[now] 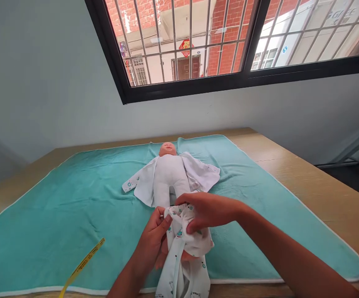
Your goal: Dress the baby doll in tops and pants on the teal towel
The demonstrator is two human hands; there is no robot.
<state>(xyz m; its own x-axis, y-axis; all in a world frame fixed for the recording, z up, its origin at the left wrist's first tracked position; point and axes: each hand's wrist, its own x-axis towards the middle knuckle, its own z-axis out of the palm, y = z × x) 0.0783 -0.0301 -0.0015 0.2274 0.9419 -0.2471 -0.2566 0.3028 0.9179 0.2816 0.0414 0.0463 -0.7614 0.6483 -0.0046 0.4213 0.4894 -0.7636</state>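
Observation:
A baby doll with a white cloth body lies on its back, head toward the window. Spread open beneath it is a white baby shirt with printed cuffs; the doll's arms are not visible. Close to the doll's lower legs, a pair of white printed baby pants is bunched at the top and hangs toward me. My left hand pinches the bunched edge between thumb and fingers. On the other side, my right hand grips the gathered fabric, its thumb pressing from the front. The doll's feet are hidden behind the cloth.
A green blanket with a white border covers much of the wooden table. A yellow tape measure lies at the front left. Behind the table are a white wall and a black-framed window with bars outside.

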